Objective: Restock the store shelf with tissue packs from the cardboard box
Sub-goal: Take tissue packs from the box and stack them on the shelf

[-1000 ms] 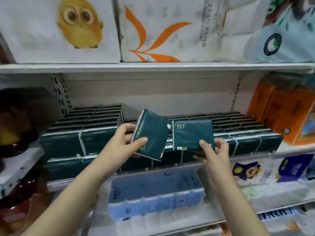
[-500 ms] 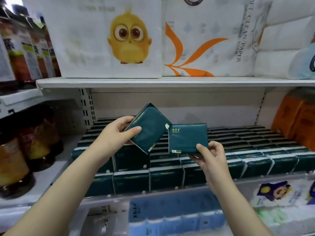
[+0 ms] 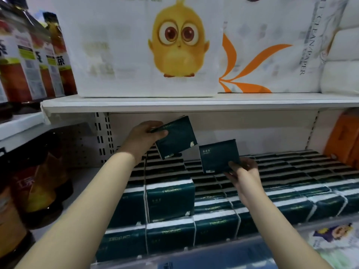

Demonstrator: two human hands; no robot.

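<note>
Green tissue pack (image 3: 175,139) in left hand (image 3: 142,139), second pack (image 3: 218,156) in right hand (image 3: 243,171), above "COMFORTABLE" shelf packs (image 3: 171,200).

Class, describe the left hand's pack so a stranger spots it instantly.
Find the white bag with the yellow chick. Below it, the left hand grips a teal pack. It is higher and more tilted than the other pack in the right hand.
</note>
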